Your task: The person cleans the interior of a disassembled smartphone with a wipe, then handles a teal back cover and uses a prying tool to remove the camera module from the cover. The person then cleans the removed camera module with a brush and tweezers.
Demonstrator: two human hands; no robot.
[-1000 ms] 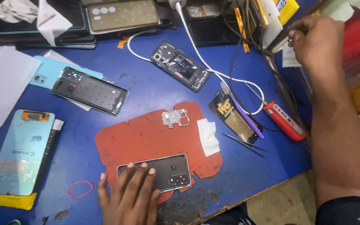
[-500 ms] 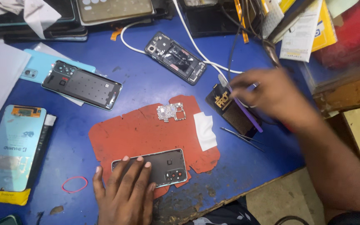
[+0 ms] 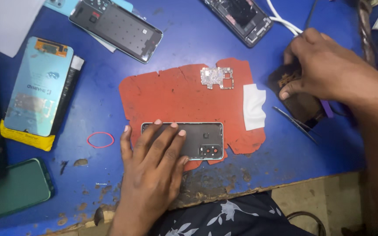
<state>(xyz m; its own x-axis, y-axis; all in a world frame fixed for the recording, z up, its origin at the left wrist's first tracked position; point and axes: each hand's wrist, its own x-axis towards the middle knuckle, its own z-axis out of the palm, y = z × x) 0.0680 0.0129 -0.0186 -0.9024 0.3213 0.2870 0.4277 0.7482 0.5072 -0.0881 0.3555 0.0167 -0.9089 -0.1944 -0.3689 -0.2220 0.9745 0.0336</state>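
Left hand (image 3: 152, 168): flat, fingers spread, pressing on grey phone (image 3: 193, 140), which lies face down on red mat (image 3: 171, 94) near front edge of blue table (image 3: 197, 39). Right hand (image 3: 324, 70): fingers curled, pinching dark battery (image 3: 300, 102) at right of mat. Circuit board (image 3: 217, 78) and white cloth (image 3: 254, 107) on mat. Tweezers (image 3: 296, 123) just beside battery.

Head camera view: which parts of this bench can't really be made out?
- Dark object under the right hand: the hand covers much of it.
- Left end of the grey phone: hidden under the left hand.
- Opened phone at the top: cut by the frame edge.
- Circuit board: parts too small to tell.
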